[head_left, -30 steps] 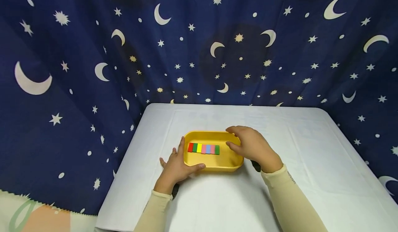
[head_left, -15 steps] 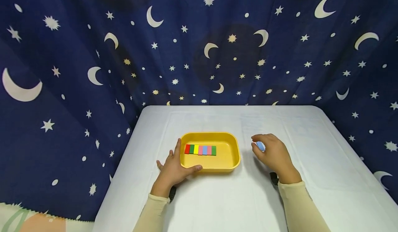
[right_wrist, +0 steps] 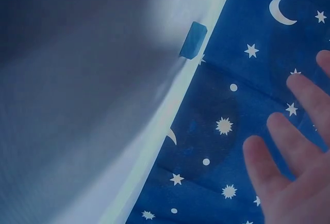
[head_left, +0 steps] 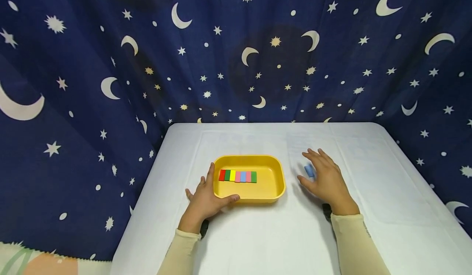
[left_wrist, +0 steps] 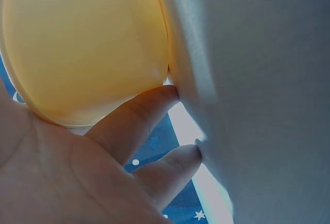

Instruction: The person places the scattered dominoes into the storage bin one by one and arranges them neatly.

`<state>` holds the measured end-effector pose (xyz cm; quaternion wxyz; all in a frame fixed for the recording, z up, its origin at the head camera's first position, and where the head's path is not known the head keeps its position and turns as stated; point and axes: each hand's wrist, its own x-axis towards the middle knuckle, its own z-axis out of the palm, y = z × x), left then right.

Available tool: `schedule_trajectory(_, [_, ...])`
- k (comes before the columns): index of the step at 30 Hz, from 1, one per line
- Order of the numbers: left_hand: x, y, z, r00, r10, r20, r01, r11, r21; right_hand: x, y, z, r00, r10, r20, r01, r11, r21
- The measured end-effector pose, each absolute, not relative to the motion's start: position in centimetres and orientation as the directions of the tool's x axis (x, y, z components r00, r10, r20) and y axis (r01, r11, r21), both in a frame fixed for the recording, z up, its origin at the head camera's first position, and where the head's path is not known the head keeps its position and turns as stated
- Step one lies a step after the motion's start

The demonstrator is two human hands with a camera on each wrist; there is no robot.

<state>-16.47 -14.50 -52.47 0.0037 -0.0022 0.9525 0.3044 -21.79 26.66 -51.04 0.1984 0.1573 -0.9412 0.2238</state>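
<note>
In the head view, a yellow oblong tray (head_left: 268,190) stands on the white table, holding several small coloured strips (head_left: 237,176) in a row. My left hand (head_left: 204,203) lies against the tray's left end, its thumb along the near side and its index finger up the left side. Its straight fingers touch the tray wall in the left wrist view. My right hand (head_left: 329,180) is spread beside a small blue block (head_left: 309,170), which is partly hidden by the fingers. In the right wrist view that blue block (right_wrist: 194,41) sits on the table, apart from the fingers.
The white-covered table (head_left: 258,242) reaches back to a dark blue curtain (head_left: 228,62) with moons and stars. The curtain also flanks the table on both sides. A patterned cloth (head_left: 51,258) shows at the lower left.
My right hand has moved right from the tray's right end. Half a second ago its fingers were round the blue block; now they are spread and apart from it. My left hand keeps its place.
</note>
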Motion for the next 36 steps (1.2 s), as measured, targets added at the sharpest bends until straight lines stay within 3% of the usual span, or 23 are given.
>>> schedule_trajectory(15, [-16.4, -14.5, -52.4, -1.0, 0.0, -0.01, -0.006, 0.814, 0.581, -21.9, 27.0, -51.3, -0.915, -0.221, 0.336, -0.342, 0.867, -0.362])
schedule_trajectory(26, [-16.4, -14.5, -52.4, -1.0, 0.005, -0.018, -0.007, 0.814, 0.58, -21.4, 27.0, -51.8, -0.979, -0.201, 0.018, -0.195, 0.922, -0.334])
schedule_trajectory(36, [-16.4, -14.5, -52.4, -1.0, 0.005, -0.019, -0.007, 0.814, 0.581, -21.5, 27.3, -52.0, -0.985, -0.174, 0.015, -0.171, 0.942, -0.289])
